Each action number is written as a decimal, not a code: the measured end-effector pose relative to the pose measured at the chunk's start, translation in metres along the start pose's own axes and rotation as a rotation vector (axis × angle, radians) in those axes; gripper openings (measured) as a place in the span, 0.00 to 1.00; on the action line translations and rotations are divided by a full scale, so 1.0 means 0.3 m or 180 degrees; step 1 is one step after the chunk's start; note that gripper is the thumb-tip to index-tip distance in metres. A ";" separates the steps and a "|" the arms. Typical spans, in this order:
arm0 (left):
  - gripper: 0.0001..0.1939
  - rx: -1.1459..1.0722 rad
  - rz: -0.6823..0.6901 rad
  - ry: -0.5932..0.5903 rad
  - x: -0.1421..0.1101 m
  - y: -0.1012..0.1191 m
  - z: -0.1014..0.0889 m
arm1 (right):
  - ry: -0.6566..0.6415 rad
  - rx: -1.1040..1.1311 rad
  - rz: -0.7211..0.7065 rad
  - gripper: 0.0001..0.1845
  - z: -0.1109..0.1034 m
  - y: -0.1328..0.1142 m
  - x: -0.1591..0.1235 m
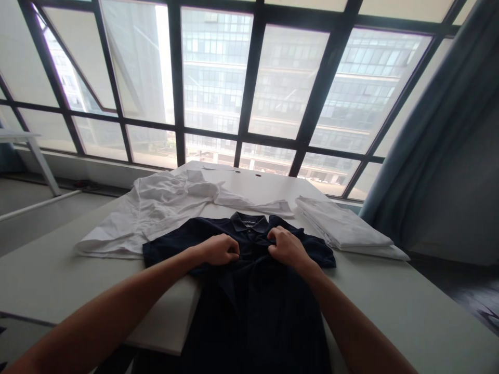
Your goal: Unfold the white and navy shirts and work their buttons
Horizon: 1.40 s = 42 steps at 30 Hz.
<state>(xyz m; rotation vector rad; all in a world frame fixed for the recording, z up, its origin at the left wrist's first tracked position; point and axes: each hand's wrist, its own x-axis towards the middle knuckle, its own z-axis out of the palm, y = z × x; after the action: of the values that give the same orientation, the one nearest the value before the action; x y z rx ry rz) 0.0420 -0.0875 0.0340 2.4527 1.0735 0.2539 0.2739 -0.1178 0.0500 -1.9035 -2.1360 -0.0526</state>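
Observation:
A dark navy collared shirt [265, 301] lies front up across the white table, its collar [249, 222] pointing away from me and its lower part hanging over the near edge. My left hand [221, 249] is closed on the shirt front, left of the buttoned middle. On the other side, my right hand [286, 245] pinches the fabric a little below the collar. The cloth bunches slightly between both hands. My fingertips are partly hidden by the hands themselves.
A crumpled white garment [156, 208] spreads over the table [413, 301] at the left. Folded white cloth [346, 223] is stacked at the right. Behind the table stand large windows [216, 67], with a blue-grey curtain [432, 119] on the right.

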 end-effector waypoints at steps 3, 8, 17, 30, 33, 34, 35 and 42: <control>0.11 0.0447 0.0279 -0.0038 -0.017 0.056 0.008 | 0.0437 0.0326 -0.0587 0.12 0.025 -0.050 -0.003; 0.21 0.0520 0.0043 0.0296 -0.012 0.074 0.037 | -0.0062 0.0330 -0.0117 0.12 0.098 -0.091 0.021; 0.16 -0.0533 -0.0315 0.1080 0.046 -0.003 0.076 | 0.0230 0.2307 -0.0249 0.12 0.124 -0.088 0.013; 0.12 -0.1266 0.0550 0.0822 0.052 0.012 0.077 | -0.0128 0.1471 -0.0241 0.07 0.149 -0.069 0.028; 0.10 -0.1061 0.0509 0.0778 0.034 -0.005 0.023 | -0.0126 0.0813 0.0017 0.06 0.109 -0.032 0.033; 0.10 -0.0919 0.0391 0.0765 0.027 -0.020 0.000 | -0.0120 0.0577 0.0157 0.07 0.093 -0.011 0.036; 0.09 -0.0793 0.0247 0.0697 0.019 -0.038 -0.021 | -0.0139 0.0393 0.0289 0.07 0.077 0.013 0.038; 0.07 -0.0676 0.0250 -0.0142 -0.015 -0.064 -0.053 | 0.0197 0.1237 0.0157 0.11 0.064 0.088 0.061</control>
<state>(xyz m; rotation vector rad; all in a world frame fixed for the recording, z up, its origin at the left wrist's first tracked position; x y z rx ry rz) 0.0211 -0.0741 0.0392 2.3013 0.8844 0.3194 0.2947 -0.0925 0.0316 -1.7002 -1.8907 0.2886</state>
